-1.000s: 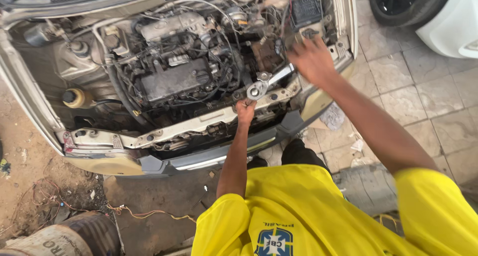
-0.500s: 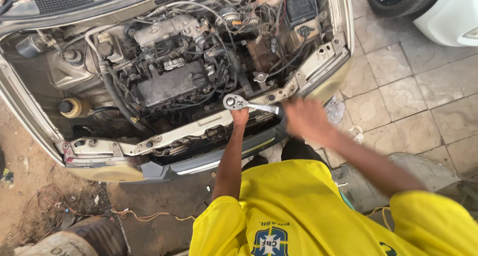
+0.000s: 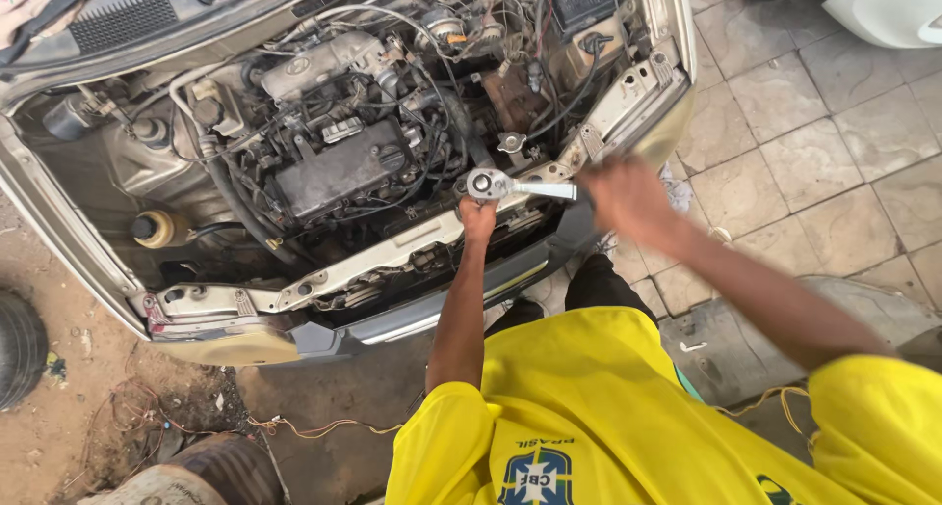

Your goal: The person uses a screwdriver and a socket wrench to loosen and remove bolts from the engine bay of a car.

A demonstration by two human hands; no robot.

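A shiny steel ratchet wrench point(image 3: 515, 186) lies nearly level on the pale metal front crossmember point(image 3: 392, 255) of an open car engine bay, its round head toward the engine and its handle pointing away to the person's right. The left hand point(image 3: 479, 218) sits just below the ratchet head, fingers pressed up against it as if steadying it on a fastener; whether that grip is fully closed cannot be told. The right hand point(image 3: 626, 196) is at the handle's far end, blurred, its grip apparently wrapped around the handle.

The step in hand looks like turning a bolt on the crossmember. The next move would seem to call for a firm swing of the handle while the left hand keeps the head seated.

Behind the ratchet head lies the dark engine block point(image 3: 339, 166) under a tangle of hoses and wires. Far to the wrench's left a yellowish fluid reservoir with a black cap point(image 3: 157, 228) stands capped; its contents cannot be seen. Beyond the handle is grey tiled floor point(image 3: 805, 132).
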